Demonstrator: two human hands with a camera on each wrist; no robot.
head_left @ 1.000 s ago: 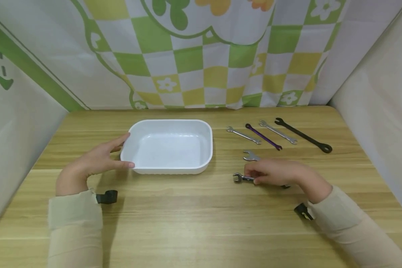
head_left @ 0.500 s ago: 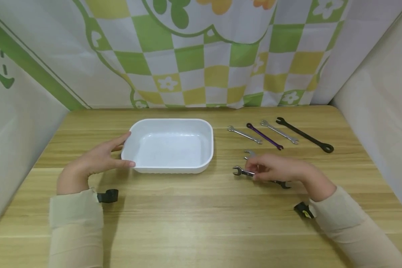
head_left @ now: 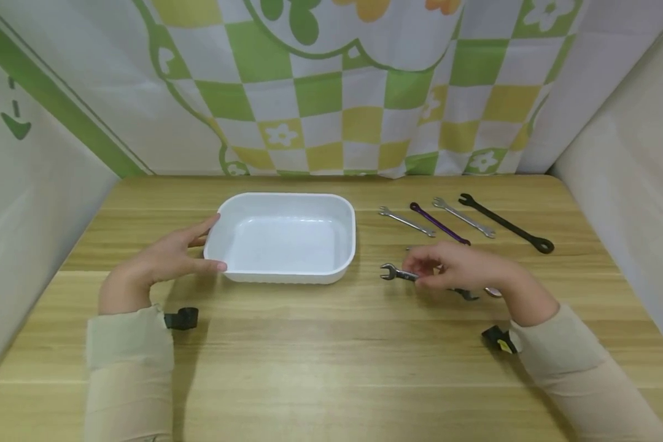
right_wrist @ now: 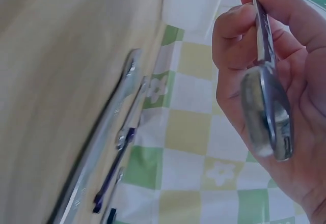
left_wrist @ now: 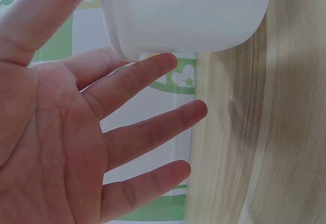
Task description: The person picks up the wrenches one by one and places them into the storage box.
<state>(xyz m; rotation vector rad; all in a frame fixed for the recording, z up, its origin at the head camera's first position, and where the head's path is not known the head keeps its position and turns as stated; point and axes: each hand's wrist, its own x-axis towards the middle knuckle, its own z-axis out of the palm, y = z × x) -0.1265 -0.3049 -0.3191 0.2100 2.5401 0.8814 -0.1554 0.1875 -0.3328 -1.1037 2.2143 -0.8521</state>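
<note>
My left hand (head_left: 162, 261) rests against the left end of a white rectangular tray (head_left: 287, 277), its thumb at the front left corner and a finger farther back on the rim. In the left wrist view the other fingers (left_wrist: 158, 135) are spread straight, apart from the tray. My right hand (head_left: 461, 267) pinches a shiny open-end wrench (head_left: 406, 275) by its shank, held above the table. Close up in the right wrist view, that wrench (right_wrist: 267, 114) points one end at the camera. Another silver wrench (head_left: 493, 293) lies beneath the right hand, mostly hidden.
Behind the right hand lie a small silver wrench (head_left: 406, 221), a purple wrench (head_left: 439, 223), a silver wrench (head_left: 464, 217) and a long black wrench (head_left: 505, 223). A checkered cloth (head_left: 320, 95) hangs at the table's back edge.
My right hand has lifted the wrench off the table, slightly up and away from me. The left hand stays at the tray; the whole view shifts slightly.
</note>
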